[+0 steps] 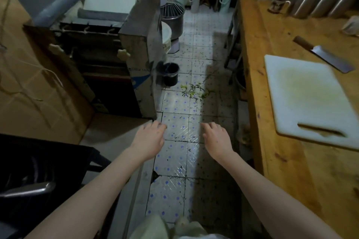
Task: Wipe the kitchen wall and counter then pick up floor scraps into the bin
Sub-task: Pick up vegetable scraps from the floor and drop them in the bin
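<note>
Green vegetable scraps [196,91] lie scattered on the tiled floor [174,161] in the aisle ahead. A small black bin [170,73] stands just left of them, beside a metal machine. My left hand [150,137] and my right hand [217,137] are both stretched forward over the floor, palms down, fingers loosely apart, holding nothing. The scraps lie well beyond both hands. The wooden counter [287,161] runs along the right side.
On the counter lie a white cutting board [307,93], a cleaver [326,56] and a mug [278,4]. A metal machine [136,48] and cardboard [29,83] line the left. A mixer bowl [172,19] and bottles stand at the aisle's far end.
</note>
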`<state>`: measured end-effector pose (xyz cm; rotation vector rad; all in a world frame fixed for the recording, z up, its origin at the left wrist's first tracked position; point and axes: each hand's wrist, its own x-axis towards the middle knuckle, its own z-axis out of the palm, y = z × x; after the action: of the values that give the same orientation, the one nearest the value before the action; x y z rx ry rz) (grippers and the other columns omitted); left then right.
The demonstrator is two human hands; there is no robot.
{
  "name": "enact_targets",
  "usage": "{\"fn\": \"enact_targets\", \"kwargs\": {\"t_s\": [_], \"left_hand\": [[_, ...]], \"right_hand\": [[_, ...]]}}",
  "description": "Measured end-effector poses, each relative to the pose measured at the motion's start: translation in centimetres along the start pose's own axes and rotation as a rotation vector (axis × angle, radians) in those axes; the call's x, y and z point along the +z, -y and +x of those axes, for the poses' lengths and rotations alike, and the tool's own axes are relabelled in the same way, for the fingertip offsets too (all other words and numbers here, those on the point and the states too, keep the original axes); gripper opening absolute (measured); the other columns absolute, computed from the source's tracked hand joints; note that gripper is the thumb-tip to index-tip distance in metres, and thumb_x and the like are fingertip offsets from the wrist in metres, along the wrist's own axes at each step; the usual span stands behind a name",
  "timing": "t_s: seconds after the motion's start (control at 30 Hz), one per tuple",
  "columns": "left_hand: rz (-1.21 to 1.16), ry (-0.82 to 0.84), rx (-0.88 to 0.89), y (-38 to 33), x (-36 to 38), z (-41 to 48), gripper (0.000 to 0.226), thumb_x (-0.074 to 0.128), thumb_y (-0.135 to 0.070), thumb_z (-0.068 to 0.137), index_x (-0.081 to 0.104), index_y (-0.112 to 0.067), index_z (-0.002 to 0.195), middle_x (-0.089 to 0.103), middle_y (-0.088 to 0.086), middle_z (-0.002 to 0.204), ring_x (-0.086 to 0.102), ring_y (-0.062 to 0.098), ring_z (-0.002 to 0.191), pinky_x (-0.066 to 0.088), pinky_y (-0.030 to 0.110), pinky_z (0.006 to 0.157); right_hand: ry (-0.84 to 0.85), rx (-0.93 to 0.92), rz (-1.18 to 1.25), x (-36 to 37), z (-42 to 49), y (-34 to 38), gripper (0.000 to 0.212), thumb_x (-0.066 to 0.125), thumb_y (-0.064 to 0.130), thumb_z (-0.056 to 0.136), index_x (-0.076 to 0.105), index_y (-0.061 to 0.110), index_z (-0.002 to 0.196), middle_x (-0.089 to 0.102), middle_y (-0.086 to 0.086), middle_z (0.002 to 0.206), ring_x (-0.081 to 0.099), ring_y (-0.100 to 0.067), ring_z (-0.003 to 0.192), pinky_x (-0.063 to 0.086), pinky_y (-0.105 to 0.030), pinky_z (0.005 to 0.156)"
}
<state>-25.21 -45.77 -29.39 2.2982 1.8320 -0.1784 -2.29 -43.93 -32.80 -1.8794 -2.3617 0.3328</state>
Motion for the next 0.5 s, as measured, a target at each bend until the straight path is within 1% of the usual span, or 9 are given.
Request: {"fn": "enact_targets", "kwargs": {"t_s": [0.1,0.2,0.3,0.37,0.5], "left_hand": [[-0.025,0.020,0.010,0.8,0.0,3.2,0.040,0.040,-0.024,0.096,0.039,-0.019,0.136,0.042,0.005,0.137,0.044,0.024,0.122,0.037,0.037,0.096],[-0.038,0.041,0.017,2.0,0.1,6.7,0.039,0.040,-0.024,0.097,0.039,-0.018,0.136,0.042,0.005,0.138,0.043,0.024,0.123,0.037,0.038,0.097],[-0.034,0.044,0.043,3.4,-0.3,11.0,0.041,0.039,-0.024,0.096,0.039,-0.019,0.137,0.042,0.004,0.137,0.043,0.024,0.122,0.037,0.038,0.096],[-0.049,0.040,0.072,4.4,-0.8,14.2,0.041,0.040,-0.023,0.096,0.039,-0.020,0.137,0.042,0.004,0.137,0.044,0.024,0.122,0.037,0.039,0.095],[-0.077,0.010,0.144,6.1,-2.5,20.3,0.037,0.040,-0.022,0.095,0.043,-0.018,0.131,0.048,0.005,0.130,0.047,0.025,0.117,0.038,0.038,0.092]], "right_hand": [[0.030,0.022,0.003,0.1,2.8,-0.7,0.047,0.046,0.013,0.096,0.035,0.019,0.142,0.047,-0.005,0.138,0.042,-0.022,0.128,0.034,-0.036,0.108],[0.049,0.043,-0.010,0.3,5.8,-1.3,0.049,0.049,0.014,0.095,0.035,0.018,0.142,0.046,-0.006,0.139,0.041,-0.022,0.129,0.034,-0.037,0.109],[0.044,0.070,-0.022,0.1,9.2,-1.7,0.051,0.052,0.012,0.093,0.036,0.018,0.141,0.047,-0.008,0.137,0.043,-0.024,0.127,0.036,-0.037,0.107],[0.030,0.104,-0.043,-0.3,11.7,-1.8,0.048,0.051,0.012,0.092,0.038,0.017,0.139,0.048,-0.008,0.135,0.045,-0.025,0.124,0.038,-0.038,0.104],[0.012,0.158,-0.068,-1.2,16.4,-2.2,0.046,0.054,0.013,0.090,0.042,0.017,0.134,0.051,-0.008,0.130,0.049,-0.025,0.119,0.042,-0.037,0.099]]}}
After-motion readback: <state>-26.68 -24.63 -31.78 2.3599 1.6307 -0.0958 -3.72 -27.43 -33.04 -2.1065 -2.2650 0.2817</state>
